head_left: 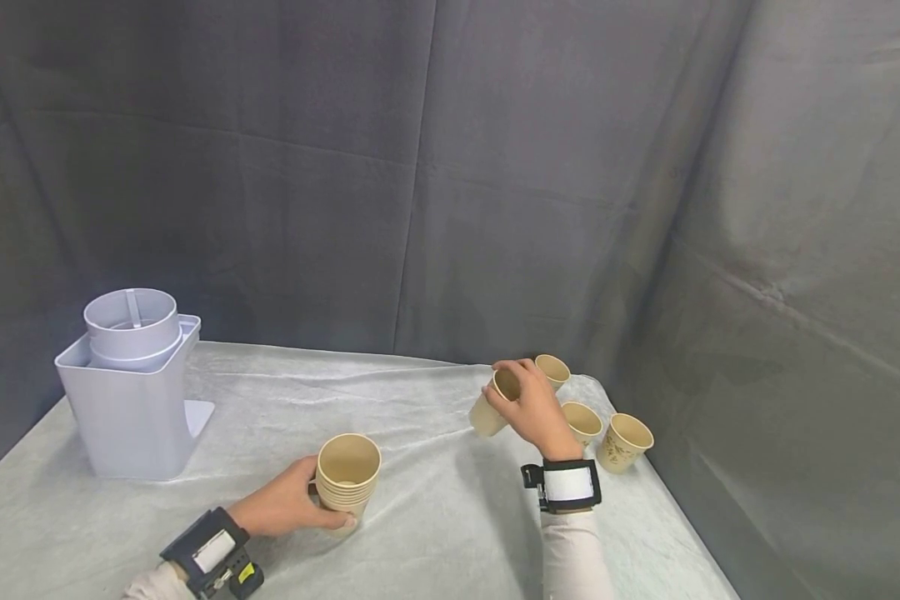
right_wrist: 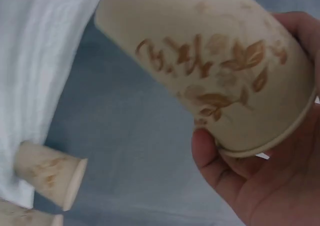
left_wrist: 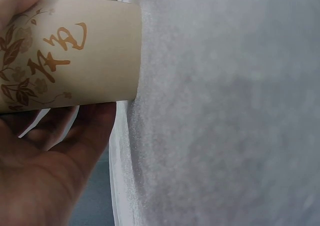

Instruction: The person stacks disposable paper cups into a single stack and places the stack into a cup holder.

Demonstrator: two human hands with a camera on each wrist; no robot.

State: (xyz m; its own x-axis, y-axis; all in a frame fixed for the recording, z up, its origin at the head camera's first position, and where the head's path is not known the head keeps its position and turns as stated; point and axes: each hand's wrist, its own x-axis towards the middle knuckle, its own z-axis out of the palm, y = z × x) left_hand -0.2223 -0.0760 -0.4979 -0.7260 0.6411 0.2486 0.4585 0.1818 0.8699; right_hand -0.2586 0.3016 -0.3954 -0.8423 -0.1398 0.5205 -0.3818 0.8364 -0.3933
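Note:
A stack of several nested beige paper cups [head_left: 348, 479] stands near the front middle of the table, and my left hand [head_left: 288, 502] grips it from the left side. Brown leaves and orange lettering mark the outermost cup [left_wrist: 95, 50] in the left wrist view. Over on the right, my right hand [head_left: 531, 408] holds a single paper cup [head_left: 487, 417] near its rim, tilted. The right wrist view shows that cup [right_wrist: 200, 70] with the thumb and fingers around its rim end. Behind and beside this hand are three more paper cups, including one [head_left: 625, 443] at the right.
A pale grey plastic container [head_left: 123, 425] with a round cylinder [head_left: 132, 333] set in its top stands at the left. Another cup [head_left: 552, 369] is by the table's back edge, one [head_left: 582, 421] beside my right wrist. Grey curtains [head_left: 307, 183] hang behind the white-covered table [head_left: 420, 533].

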